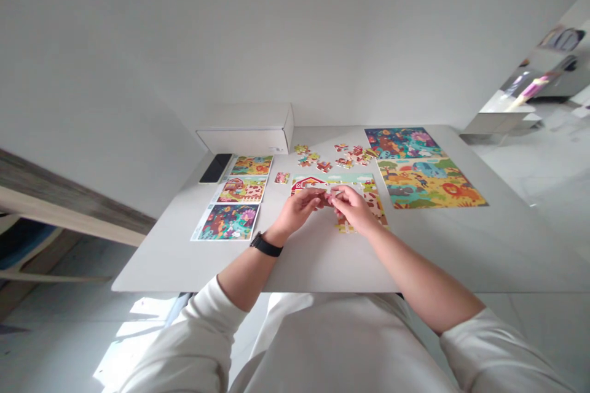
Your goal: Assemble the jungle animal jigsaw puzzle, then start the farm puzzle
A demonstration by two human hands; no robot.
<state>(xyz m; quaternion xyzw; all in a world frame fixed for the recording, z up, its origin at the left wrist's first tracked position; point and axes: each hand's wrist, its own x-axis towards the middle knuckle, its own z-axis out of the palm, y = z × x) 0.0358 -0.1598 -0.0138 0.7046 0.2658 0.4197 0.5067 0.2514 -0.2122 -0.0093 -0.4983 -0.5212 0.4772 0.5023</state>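
Note:
My left hand (298,210) and my right hand (353,209) meet above a partly assembled farm jigsaw puzzle (332,183) with a red barn. Their fingertips pinch a small jigsaw piece (329,198), which is mostly hidden by my fingers. My hands cover the puzzle's lower middle. Several loose jigsaw pieces (332,156) lie beyond it, and a single piece (282,177) lies to its left. A black watch (266,244) sits on my left wrist.
Three picture cards (240,196) stand in a column on the left of the white table (322,270). Two finished jigsaw puzzles (426,167) lie on the right. A black phone (216,168) and a white box (244,130) sit at the far left corner, against the wall.

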